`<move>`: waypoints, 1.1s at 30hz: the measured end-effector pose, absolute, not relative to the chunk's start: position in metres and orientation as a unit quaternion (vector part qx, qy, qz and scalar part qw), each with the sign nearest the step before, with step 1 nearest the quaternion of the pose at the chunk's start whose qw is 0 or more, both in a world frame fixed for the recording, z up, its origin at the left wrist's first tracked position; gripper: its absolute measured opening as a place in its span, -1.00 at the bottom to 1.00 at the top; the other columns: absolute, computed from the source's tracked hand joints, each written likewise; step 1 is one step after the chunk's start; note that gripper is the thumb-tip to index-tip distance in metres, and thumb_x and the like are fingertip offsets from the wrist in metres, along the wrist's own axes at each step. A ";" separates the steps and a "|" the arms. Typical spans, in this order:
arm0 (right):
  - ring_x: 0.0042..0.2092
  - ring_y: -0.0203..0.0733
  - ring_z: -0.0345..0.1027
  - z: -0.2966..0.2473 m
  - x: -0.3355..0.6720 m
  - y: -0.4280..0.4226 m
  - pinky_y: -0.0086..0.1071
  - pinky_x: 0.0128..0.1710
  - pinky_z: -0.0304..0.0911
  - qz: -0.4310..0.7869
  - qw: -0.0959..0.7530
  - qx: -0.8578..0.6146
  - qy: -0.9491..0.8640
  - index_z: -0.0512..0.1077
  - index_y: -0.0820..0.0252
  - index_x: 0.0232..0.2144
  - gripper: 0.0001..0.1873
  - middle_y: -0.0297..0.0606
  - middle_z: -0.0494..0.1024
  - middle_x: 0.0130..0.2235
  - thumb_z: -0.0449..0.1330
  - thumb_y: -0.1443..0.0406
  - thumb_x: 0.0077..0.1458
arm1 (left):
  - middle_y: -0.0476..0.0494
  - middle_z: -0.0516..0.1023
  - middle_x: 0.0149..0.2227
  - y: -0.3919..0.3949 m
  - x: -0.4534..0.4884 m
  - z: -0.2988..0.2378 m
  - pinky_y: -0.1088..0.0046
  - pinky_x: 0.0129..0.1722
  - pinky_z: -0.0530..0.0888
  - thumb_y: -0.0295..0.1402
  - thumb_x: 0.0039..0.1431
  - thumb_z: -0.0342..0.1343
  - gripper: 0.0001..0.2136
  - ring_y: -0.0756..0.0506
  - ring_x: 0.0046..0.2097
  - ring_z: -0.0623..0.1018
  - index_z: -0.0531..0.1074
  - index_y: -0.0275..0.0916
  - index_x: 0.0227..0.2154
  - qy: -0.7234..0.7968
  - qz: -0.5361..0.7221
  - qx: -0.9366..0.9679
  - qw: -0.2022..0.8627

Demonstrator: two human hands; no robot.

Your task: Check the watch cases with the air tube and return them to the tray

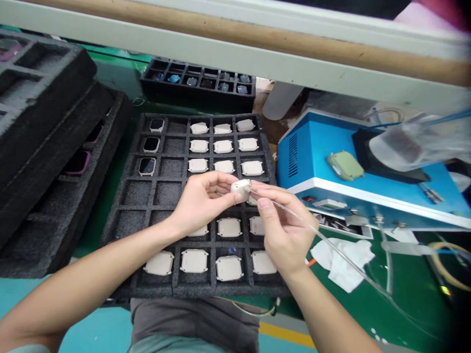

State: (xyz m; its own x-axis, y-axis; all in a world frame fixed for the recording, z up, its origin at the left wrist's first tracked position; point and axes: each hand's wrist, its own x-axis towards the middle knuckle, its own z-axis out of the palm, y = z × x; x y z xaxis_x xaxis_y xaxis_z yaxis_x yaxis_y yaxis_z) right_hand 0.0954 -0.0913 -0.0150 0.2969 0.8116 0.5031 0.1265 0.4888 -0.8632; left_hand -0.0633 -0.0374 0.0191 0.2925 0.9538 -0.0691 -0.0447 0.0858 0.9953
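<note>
My left hand is closed on a small beige watch case, held above a black foam tray. My right hand pinches the end of a thin clear tube whose tip touches the case. The tube trails down to the right over the green mat. The tray's right-hand cells hold several beige cases. Three cases with dark screens sit in its left column.
A blue machine with a green case on top stands to the right. White wipes lie on the green mat. Stacked black foam trays sit on the left; another tray is behind. A shelf beam runs overhead.
</note>
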 end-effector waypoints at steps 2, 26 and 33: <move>0.02 -0.08 0.62 -0.015 0.095 -0.091 -0.13 0.05 0.59 0.253 0.676 -0.436 -0.537 0.64 0.07 -0.16 -0.81 -0.20 0.71 -0.08 0.26 0.41 0.28 | -0.11 0.71 -0.32 -0.037 -0.063 0.019 0.43 -0.21 0.60 -0.35 -0.11 0.52 -0.69 -0.04 -0.30 0.65 0.62 -0.31 -0.28 0.424 0.416 0.534 0.601; 0.01 -0.07 0.61 -0.013 0.096 -0.087 -0.12 0.02 0.58 0.250 0.665 -0.439 -0.550 0.61 0.07 -0.18 -0.86 -0.17 0.70 -0.09 0.24 0.35 0.29 | -0.17 0.74 -0.27 -0.037 -0.064 0.023 0.42 -0.21 0.62 -0.33 -0.04 0.49 -0.73 -0.10 -0.26 0.70 0.62 -0.30 -0.28 0.433 0.409 0.555 0.581; 0.02 -0.11 0.61 -0.013 0.098 -0.080 -0.14 0.09 0.53 0.256 0.675 -0.412 -0.555 0.60 0.07 -0.16 -0.85 -0.18 0.69 -0.08 0.23 0.35 0.31 | -0.13 0.74 -0.31 -0.034 -0.064 0.030 0.44 -0.20 0.63 -0.26 -0.07 0.53 -0.68 -0.09 -0.28 0.70 0.65 -0.27 -0.27 0.451 0.404 0.569 0.557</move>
State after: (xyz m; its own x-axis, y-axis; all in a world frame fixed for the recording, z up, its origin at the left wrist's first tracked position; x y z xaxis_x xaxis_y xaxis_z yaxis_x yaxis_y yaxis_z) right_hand 0.0983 -0.0799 -0.0128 0.2520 0.8038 0.5389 0.1127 0.5288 -0.8413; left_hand -0.0644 -0.0336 0.0302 0.2669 0.9628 -0.0426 0.0632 0.0266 0.9976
